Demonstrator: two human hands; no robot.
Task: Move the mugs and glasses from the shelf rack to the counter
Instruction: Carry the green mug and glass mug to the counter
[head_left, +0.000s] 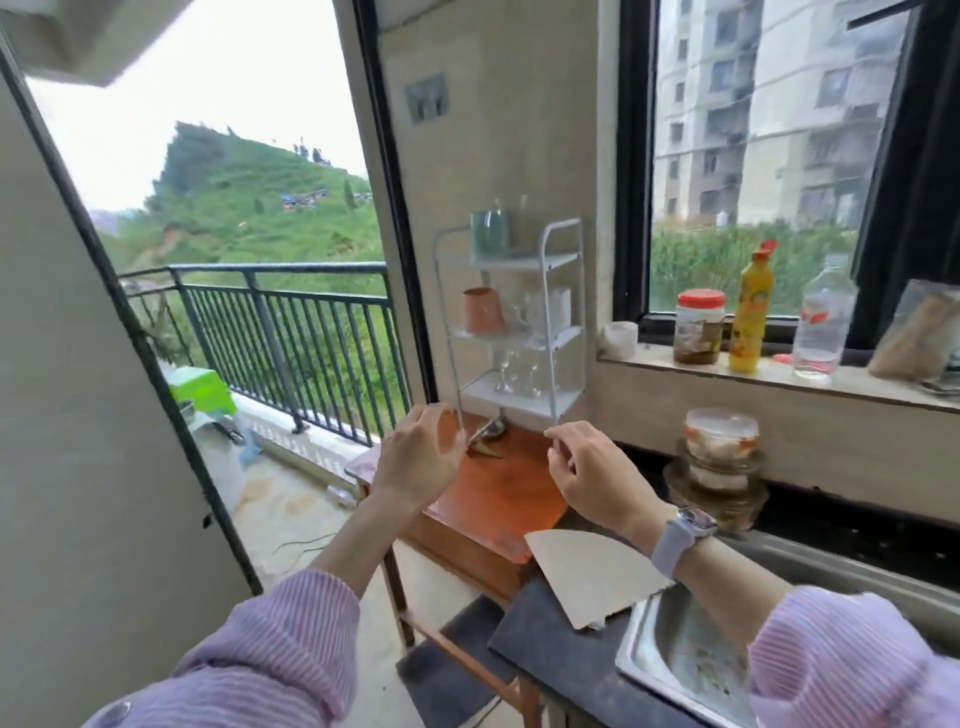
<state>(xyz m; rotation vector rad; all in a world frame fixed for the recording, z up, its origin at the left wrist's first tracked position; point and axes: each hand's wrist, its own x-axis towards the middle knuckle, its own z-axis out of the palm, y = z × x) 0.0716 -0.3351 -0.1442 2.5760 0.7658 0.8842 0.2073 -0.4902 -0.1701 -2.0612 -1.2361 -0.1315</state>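
A white three-tier shelf rack (563, 244) stands on a wooden table against the wall. A green mug (488, 234) and a clear glass (522, 221) are on its top tier. The middle tier holds a pink mug (483, 310) and a clear glass mug (550, 312). Stemmed glasses (511, 371) stand on the bottom tier. My left hand (421, 457) and my right hand (592, 473) hover in front of the rack's base, apart from it, fingers loosely curled around nothing. The dark counter (540, 639) runs at lower right.
The wooden table (498, 499) carries the rack. On the counter lie a beige sheet (587, 571) and a steel sink (670, 654). Stacked glass bowls (719, 462) sit behind the sink. The window sill holds a jar (698, 327), a yellow bottle (748, 312) and a clear bottle (826, 322).
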